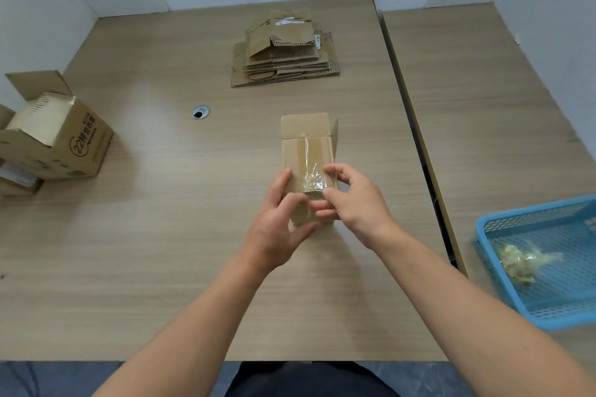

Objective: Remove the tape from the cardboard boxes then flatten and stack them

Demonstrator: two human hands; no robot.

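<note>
A small brown cardboard box (306,155) lies on the table's middle, its far flaps open. A strip of clear tape (310,167) runs along its top, crumpled at the near end. My left hand (277,219) grips the box's near left corner, thumb under the near end. My right hand (351,200) pinches the crumpled tape end between thumb and index finger at the near right corner. A stack of flattened boxes (283,51) lies at the far side of the table.
At the left edge stands an open printed carton (61,135) on top of other boxes. A blue plastic basket (545,261) at the right holds wadded tape (522,261). A cable hole (201,112) sits left of the small box. A second table adjoins on the right.
</note>
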